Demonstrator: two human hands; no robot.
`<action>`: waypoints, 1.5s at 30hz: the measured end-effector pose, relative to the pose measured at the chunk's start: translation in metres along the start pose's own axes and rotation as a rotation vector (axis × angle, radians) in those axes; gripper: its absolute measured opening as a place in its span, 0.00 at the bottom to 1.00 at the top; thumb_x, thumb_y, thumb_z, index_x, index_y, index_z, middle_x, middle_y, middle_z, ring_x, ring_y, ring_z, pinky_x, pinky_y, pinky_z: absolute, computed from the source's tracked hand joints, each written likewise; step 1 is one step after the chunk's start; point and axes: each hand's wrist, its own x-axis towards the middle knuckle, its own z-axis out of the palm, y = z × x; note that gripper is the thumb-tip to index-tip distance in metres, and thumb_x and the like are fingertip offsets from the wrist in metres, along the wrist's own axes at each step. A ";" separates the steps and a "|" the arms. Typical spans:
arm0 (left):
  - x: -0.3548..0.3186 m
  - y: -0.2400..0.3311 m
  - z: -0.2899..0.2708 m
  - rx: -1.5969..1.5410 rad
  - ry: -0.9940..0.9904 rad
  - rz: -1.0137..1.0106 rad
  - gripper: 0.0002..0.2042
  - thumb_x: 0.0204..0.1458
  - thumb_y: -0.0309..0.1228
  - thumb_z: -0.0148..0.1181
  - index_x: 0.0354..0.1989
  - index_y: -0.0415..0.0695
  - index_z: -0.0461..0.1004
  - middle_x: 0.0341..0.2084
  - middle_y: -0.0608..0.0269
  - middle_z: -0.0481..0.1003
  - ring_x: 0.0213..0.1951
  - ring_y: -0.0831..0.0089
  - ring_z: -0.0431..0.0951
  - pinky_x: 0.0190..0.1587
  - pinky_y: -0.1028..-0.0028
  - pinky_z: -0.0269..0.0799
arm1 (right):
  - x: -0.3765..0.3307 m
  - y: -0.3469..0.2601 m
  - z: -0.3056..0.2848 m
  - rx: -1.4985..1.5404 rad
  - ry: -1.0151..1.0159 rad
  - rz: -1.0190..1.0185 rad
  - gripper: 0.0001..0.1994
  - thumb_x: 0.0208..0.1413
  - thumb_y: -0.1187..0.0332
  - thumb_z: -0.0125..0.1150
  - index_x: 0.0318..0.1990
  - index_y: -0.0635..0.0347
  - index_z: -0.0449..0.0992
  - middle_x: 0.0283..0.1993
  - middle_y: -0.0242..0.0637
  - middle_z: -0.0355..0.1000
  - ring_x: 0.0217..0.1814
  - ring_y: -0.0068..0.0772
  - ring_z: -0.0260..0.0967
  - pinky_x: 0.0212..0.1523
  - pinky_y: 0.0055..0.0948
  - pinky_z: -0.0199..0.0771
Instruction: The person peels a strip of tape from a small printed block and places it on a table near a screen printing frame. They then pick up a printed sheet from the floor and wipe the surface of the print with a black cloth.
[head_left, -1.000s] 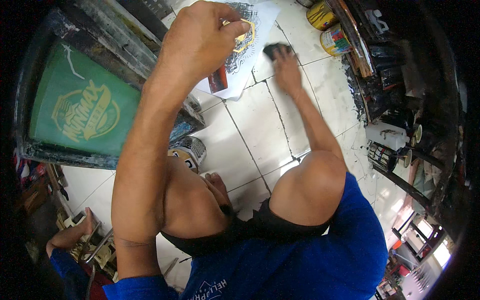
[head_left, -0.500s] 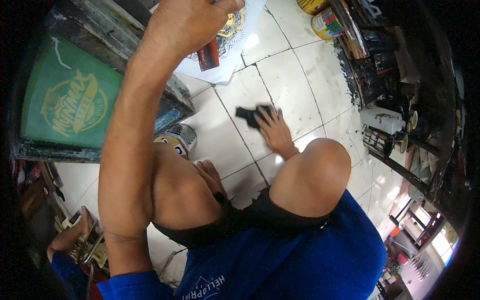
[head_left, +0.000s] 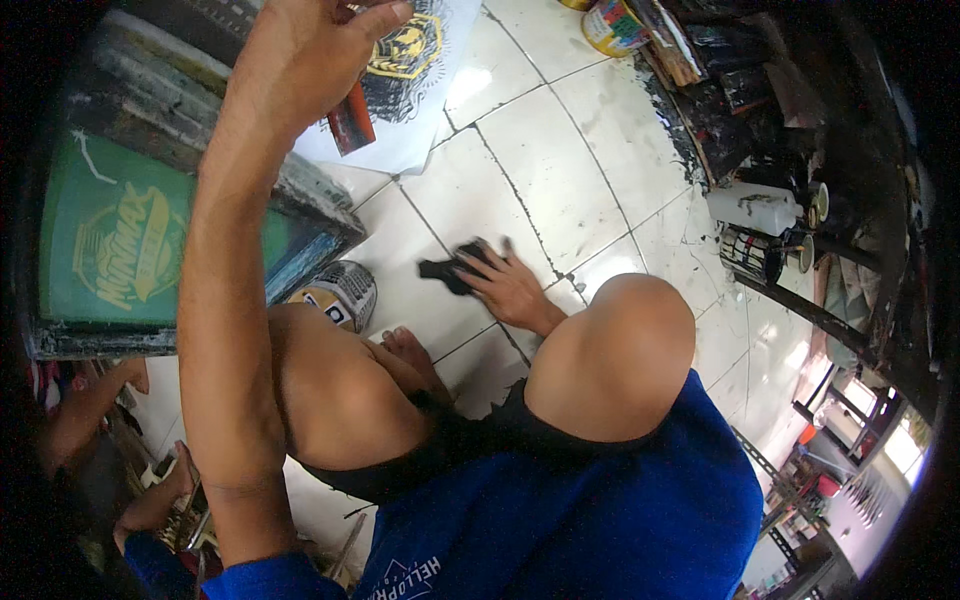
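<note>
I see the black cloth (head_left: 452,272) under the right hand (head_left: 512,291), fingers spread, cloth running out leftward; the left hand (head_left: 308,52) is farther, its grip I can't tell.

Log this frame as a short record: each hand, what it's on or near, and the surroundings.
Left hand: over the printed sheet; grip hidden
Right hand: fingers spread on a black cloth
Surface: pale tiled floor
Left side: green framed screen, can near its corner
Right side: shelving with white bottle
</note>
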 end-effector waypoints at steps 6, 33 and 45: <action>-0.007 0.002 -0.011 0.106 0.059 -0.034 0.17 0.59 0.39 0.62 0.47 0.37 0.80 0.16 0.69 0.68 0.19 0.83 0.64 0.22 0.78 0.59 | -0.036 0.021 -0.018 -0.221 -0.191 0.301 0.23 0.62 0.69 0.52 0.65 0.56 0.68 0.75 0.46 0.52 0.76 0.58 0.47 0.73 0.66 0.40; 0.000 0.004 0.011 -0.129 0.011 -0.036 0.18 0.61 0.36 0.60 0.49 0.31 0.75 0.14 0.65 0.66 0.08 0.71 0.72 0.06 0.70 0.66 | -0.121 0.215 -0.068 -0.356 0.572 0.841 0.23 0.66 0.70 0.44 0.67 0.66 0.62 0.72 0.59 0.54 0.75 0.65 0.46 0.74 0.57 0.42; 0.005 0.009 0.013 0.004 0.057 -0.006 0.16 0.57 0.35 0.64 0.43 0.31 0.79 0.15 0.61 0.72 0.15 0.78 0.70 0.18 0.72 0.64 | -0.062 0.142 -0.035 -0.224 0.486 0.509 0.23 0.61 0.76 0.50 0.65 0.66 0.65 0.70 0.57 0.58 0.74 0.62 0.50 0.74 0.55 0.45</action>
